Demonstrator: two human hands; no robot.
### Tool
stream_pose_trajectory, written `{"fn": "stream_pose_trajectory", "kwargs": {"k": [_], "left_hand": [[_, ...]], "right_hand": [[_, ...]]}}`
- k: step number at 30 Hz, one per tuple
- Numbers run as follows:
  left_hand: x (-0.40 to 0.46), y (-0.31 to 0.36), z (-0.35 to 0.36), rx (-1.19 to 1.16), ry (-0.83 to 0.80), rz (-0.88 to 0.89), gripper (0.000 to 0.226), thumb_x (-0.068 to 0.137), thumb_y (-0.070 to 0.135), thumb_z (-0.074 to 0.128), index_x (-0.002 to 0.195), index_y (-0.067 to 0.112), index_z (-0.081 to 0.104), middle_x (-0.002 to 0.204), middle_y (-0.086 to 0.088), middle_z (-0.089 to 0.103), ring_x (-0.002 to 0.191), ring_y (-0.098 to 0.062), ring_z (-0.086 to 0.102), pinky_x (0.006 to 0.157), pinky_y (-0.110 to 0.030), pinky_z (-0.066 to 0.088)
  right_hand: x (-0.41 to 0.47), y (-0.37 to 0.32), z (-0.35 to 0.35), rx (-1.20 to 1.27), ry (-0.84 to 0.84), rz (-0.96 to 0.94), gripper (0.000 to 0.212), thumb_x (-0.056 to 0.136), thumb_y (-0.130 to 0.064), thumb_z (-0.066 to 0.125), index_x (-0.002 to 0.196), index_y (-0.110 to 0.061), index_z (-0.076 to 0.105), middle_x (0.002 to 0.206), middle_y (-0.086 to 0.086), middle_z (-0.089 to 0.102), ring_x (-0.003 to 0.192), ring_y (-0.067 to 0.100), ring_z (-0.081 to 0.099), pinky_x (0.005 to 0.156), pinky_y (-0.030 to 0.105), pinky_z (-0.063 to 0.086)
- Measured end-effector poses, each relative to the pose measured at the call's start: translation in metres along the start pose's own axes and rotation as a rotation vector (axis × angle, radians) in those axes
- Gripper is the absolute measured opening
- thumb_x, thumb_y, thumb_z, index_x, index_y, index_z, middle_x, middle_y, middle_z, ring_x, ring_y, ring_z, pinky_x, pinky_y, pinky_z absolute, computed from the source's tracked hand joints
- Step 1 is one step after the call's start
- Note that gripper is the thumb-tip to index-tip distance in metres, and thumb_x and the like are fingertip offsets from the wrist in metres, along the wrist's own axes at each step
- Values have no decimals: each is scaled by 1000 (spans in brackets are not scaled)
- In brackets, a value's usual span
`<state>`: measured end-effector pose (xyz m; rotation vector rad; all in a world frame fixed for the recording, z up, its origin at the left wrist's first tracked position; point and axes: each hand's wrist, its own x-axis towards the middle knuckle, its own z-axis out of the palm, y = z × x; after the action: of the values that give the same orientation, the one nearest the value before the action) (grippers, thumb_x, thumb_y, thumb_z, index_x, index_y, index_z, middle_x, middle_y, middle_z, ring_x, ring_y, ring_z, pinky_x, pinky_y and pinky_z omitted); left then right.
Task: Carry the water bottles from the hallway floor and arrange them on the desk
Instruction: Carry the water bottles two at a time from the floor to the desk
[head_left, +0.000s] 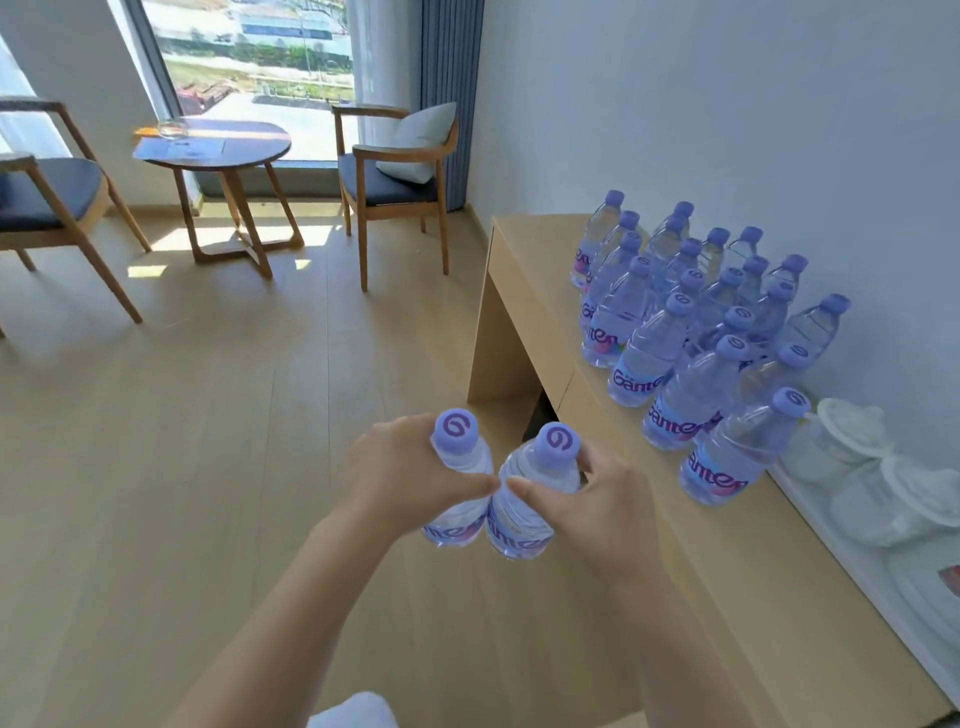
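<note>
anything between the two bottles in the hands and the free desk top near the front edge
Nothing visible does. The left hand and right hand hold both bottles over the floor beside the desk, whose near stretch before the standing bottles lies bare.

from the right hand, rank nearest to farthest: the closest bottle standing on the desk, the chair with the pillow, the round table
From the right hand:
1. Closest desk bottle, just to its right on the desk's near end.
2. Chair with the pillow, ahead by the curtain.
3. Round table, farther left at the window.
</note>
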<state>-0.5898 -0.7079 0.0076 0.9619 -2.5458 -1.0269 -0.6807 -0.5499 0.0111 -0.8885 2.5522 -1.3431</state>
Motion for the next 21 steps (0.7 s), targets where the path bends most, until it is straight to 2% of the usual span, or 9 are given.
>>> {"fn": "stream_pose_trajectory", "kwargs": {"k": [3, 5, 10, 12, 15, 18, 21], "left_hand": [[61, -7, 0, -6, -18, 55, 26, 41, 64, 63, 59, 51, 51, 43, 16, 45, 49, -3, 44, 50, -23, 35], [101, -13, -1, 11, -45, 72, 26, 38, 67, 61, 58, 54, 49, 42, 18, 46, 48, -3, 43, 49, -22, 32], [219, -28, -14, 27, -113, 146, 36, 41, 65, 66, 59, 37, 54, 45, 17, 49, 47, -5, 44, 46, -20, 33], [263, -29, -24, 93, -154, 208, 34, 46, 63, 68, 59, 37, 52, 47, 17, 50, 46, -4, 44, 45, -19, 29], [320, -27, -33, 132, -185, 265, 41, 48, 63, 69, 59, 28, 51, 50, 11, 50, 50, -5, 46, 46, -20, 31], [367, -23, -32, 128, -217, 297, 43, 45, 65, 65, 63, 27, 53, 54, 11, 54, 53, -5, 50, 46, -20, 34], [411, -18, -24, 132, -254, 308, 51, 43, 67, 65, 68, 23, 57, 59, 9, 59, 56, -7, 52, 48, -23, 40]], "right_hand": [[49, 2, 17, -13, 34, 31, 20, 66, -30, 81, 80, -23, 67, 72, -8, 64, 70, 4, 55, 56, 16, 40], [81, 4, 29, -14, 65, 86, 20, 65, -31, 80, 76, -30, 64, 69, -11, 62, 66, 3, 54, 57, 16, 38], [174, -1, 69, -25, 177, 206, 23, 66, -32, 80, 81, -25, 63, 77, -5, 63, 75, 13, 58, 67, 31, 48], [205, -7, 83, -5, 242, 246, 24, 66, -30, 81, 81, -28, 62, 79, -7, 64, 76, 12, 58, 67, 29, 47], [246, -12, 99, -6, 321, 277, 26, 66, -29, 81, 71, -31, 57, 70, -10, 60, 69, 5, 55, 60, 22, 41], [281, -11, 109, -4, 353, 317, 22, 66, -30, 80, 79, -26, 62, 76, -7, 64, 74, 9, 59, 67, 30, 49], [316, -3, 116, -16, 386, 346, 23, 65, -33, 80, 76, -27, 61, 75, -8, 64, 73, 7, 58, 64, 29, 49]]}}
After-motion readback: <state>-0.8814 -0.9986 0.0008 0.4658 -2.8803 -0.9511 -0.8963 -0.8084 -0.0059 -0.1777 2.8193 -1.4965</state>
